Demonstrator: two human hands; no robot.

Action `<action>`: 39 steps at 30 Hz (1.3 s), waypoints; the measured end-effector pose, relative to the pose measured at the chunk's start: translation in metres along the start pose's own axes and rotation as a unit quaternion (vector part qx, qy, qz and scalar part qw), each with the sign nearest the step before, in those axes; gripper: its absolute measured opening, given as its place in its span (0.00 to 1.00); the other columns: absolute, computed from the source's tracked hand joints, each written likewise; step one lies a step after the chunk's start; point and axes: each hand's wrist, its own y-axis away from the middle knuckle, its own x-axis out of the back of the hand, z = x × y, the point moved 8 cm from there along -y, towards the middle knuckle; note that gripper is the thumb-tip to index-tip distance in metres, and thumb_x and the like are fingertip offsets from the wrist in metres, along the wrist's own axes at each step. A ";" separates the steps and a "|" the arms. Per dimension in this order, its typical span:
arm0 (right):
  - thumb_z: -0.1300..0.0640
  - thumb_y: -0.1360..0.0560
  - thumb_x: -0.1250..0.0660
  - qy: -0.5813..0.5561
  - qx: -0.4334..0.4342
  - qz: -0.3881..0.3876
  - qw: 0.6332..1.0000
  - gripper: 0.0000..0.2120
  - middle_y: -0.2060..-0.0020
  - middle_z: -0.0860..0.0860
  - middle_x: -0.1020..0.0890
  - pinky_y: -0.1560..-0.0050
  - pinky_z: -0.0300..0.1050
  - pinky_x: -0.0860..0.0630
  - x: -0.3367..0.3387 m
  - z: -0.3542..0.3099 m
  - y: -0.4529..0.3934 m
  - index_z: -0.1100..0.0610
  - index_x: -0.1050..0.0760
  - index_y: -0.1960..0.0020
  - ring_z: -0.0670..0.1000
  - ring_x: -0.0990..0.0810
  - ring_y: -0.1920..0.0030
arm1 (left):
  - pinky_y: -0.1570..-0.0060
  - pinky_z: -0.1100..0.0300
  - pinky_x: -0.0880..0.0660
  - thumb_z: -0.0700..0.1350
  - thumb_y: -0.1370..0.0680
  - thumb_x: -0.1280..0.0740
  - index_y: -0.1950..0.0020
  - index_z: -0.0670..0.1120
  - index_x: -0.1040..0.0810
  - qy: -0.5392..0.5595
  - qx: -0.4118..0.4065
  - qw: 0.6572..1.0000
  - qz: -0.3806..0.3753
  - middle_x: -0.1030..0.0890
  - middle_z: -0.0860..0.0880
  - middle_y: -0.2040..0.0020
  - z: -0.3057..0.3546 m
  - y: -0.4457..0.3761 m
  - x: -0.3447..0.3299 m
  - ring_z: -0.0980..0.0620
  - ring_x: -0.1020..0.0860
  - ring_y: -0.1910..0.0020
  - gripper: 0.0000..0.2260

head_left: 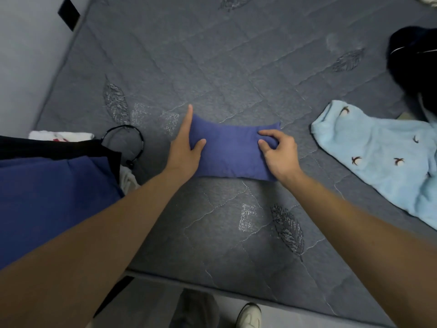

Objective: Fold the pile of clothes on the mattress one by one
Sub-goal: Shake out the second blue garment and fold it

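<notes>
Readable text: none that I can make out anywhere in view.
Blue folded cloth (pixel 230 150) under my hands: plain, no label or print showing.
Light blue garment (pixel 378 159): small dark bird-shaped motifs only, no letters or numbers.
Mattress (pixel 236 67): stitched leaf patterns and quilting lines, no brand mark I can read.
White cloth (pixel 60 135) at the left: a few red marks, too small and blurred for me to tell whether they are letters.
Dark blue garment (pixel 54 192) beside my left arm: no writing visible.
</notes>
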 end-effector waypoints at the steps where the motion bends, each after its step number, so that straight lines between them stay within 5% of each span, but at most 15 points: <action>1: 0.61 0.21 0.29 -0.002 0.010 0.002 1.000 0.12 0.40 0.54 0.16 0.29 0.48 0.27 0.005 -0.008 0.008 0.57 0.17 0.38 0.52 0.19 0.37 | 0.28 0.75 0.44 0.39 0.16 0.35 0.16 0.55 0.41 -0.008 -0.015 1.000 0.003 0.35 0.56 0.20 0.009 0.007 0.007 0.62 0.38 0.24 0.30; 3: 0.62 0.21 0.30 0.002 0.036 -0.003 0.999 0.12 0.41 0.54 0.16 0.29 0.48 0.27 0.014 -0.029 0.026 0.58 0.17 0.38 0.52 0.19 0.38 | 0.28 0.67 0.34 0.37 0.16 0.36 0.27 0.46 0.24 -0.031 -0.039 0.999 0.006 0.23 0.50 0.29 0.031 0.024 0.023 0.53 0.26 0.29 0.18; 5: 0.62 0.20 0.30 0.004 0.060 -0.007 0.998 0.11 0.41 0.54 0.15 0.30 0.48 0.27 0.025 -0.054 0.046 0.58 0.17 0.38 0.52 0.19 0.38 | 0.37 0.69 0.29 0.35 0.16 0.36 0.37 0.40 0.18 -0.036 -0.041 0.998 0.009 0.17 0.49 0.40 0.053 0.046 0.043 0.49 0.21 0.37 0.11; 8: 0.61 0.20 0.30 -0.008 0.092 -0.008 0.996 0.11 0.41 0.53 0.16 0.32 0.47 0.26 0.036 -0.098 0.080 0.57 0.17 0.39 0.52 0.19 0.39 | 0.43 0.75 0.32 0.34 0.17 0.35 0.40 0.37 0.17 -0.035 -0.041 0.998 0.029 0.17 0.47 0.43 0.086 0.086 0.089 0.50 0.20 0.40 0.10; 15: 0.63 0.21 0.30 -0.035 0.146 -0.032 0.988 0.10 0.43 0.54 0.17 0.42 0.29 0.32 -0.004 -0.210 0.178 0.59 0.16 0.41 0.50 0.20 0.44 | 0.38 0.70 0.30 0.39 0.16 0.34 0.38 0.44 0.15 -0.045 -0.005 0.995 0.090 0.16 0.51 0.39 0.115 0.181 0.224 0.55 0.21 0.37 0.10; 20: 0.63 0.21 0.31 -0.067 0.170 -0.064 0.981 0.10 0.43 0.56 0.18 0.41 0.34 0.30 -0.078 -0.277 0.231 0.59 0.17 0.40 0.52 0.20 0.44 | 0.38 0.71 0.30 0.39 0.16 0.34 0.39 0.45 0.15 -0.075 0.009 0.987 0.141 0.16 0.51 0.40 0.083 0.229 0.324 0.55 0.21 0.38 0.10; 24: 0.62 0.20 0.32 -0.073 0.182 -0.079 0.977 0.11 0.43 0.55 0.20 0.36 0.48 0.25 -0.156 -0.299 0.253 0.58 0.18 0.39 0.53 0.20 0.44 | 0.33 0.58 0.27 0.40 0.17 0.34 0.40 0.48 0.15 -0.089 0.038 0.978 0.187 0.16 0.51 0.41 0.019 0.238 0.378 0.54 0.21 0.38 0.10; 26: 0.55 0.19 0.32 0.008 0.183 -0.088 0.979 0.14 0.39 0.53 0.24 0.40 0.55 0.23 -0.196 -0.285 0.258 0.52 0.22 0.34 0.56 0.20 0.44 | 0.30 0.51 0.30 0.46 0.16 0.34 0.34 0.51 0.18 -0.186 0.089 0.964 0.170 0.21 0.47 0.33 -0.027 0.232 0.387 0.45 0.25 0.32 0.12; 28: 0.46 0.20 0.32 0.158 0.164 -0.102 0.968 0.24 0.28 0.54 0.34 0.41 0.58 0.23 -0.229 -0.255 0.260 0.49 0.31 0.25 0.62 0.25 0.36 | 0.27 0.42 0.35 0.56 0.17 0.35 0.24 0.55 0.27 -0.349 0.170 0.914 0.116 0.34 0.41 0.23 -0.069 0.232 0.381 0.37 0.36 0.24 0.21; 31: 0.43 0.19 0.35 0.240 0.153 -0.103 0.953 0.32 0.20 0.59 0.46 0.28 0.62 0.31 -0.248 -0.222 0.262 0.52 0.40 0.19 0.65 0.41 0.23 | 0.26 0.37 0.41 0.59 0.17 0.38 0.18 0.52 0.36 -0.463 0.148 0.868 0.107 0.44 0.38 0.18 -0.089 0.240 0.363 0.35 0.45 0.19 0.28; 39: 0.44 0.19 0.37 0.237 0.190 -0.089 0.949 0.30 0.20 0.54 0.39 0.27 0.58 0.33 -0.191 -0.230 0.278 0.51 0.38 0.20 0.58 0.40 0.22 | 0.23 0.38 0.42 0.53 0.16 0.38 0.16 0.46 0.39 -0.427 -0.025 0.898 0.104 0.44 0.38 0.17 0.005 0.255 0.292 0.37 0.45 0.17 0.29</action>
